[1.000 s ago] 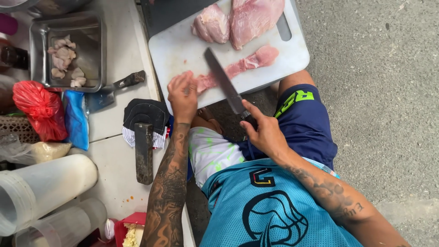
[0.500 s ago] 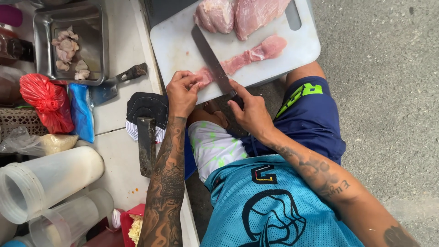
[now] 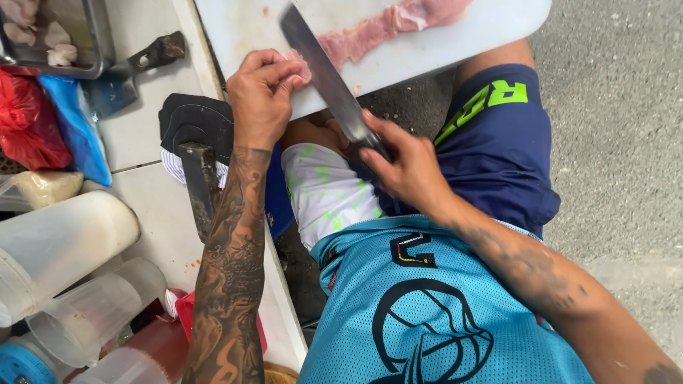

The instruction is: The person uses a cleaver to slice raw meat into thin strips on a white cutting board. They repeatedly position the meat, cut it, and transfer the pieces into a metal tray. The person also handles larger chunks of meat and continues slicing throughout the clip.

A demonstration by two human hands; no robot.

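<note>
Here we are looking straight down: the right hand [image 3: 405, 167] is wrapped tight around the handle of a big knife [image 3: 324, 75], its dark blade slanting up and away across the near edge of the white cutting board [image 3: 455, 43]. The left hand [image 3: 262, 96] sits at the board's near left corner, fingers [image 3: 281, 71] curled together and pinching down on the end of a long pink meat strip [image 3: 370, 32], right beside the blade. That strip runs diagonally up the board toward the top edge of the view, where it thickens. The board rests across the person's lap, above dark blue shorts [image 3: 498, 142] with lime lettering. Off to the left, the white bench [image 3: 135, 128] carries a metal tray [image 3: 57, 35] with pale scraps in it, a cleaver [image 3: 128, 75] lying just below the tray, a folded dark cloth [image 3: 192, 124], and a red bag [image 3: 28, 117] beside a blue bag [image 3: 75, 124]. Nearer the camera stand clear plastic containers [image 3: 64, 242], lying and leaning together at the bench's lower left.
</note>
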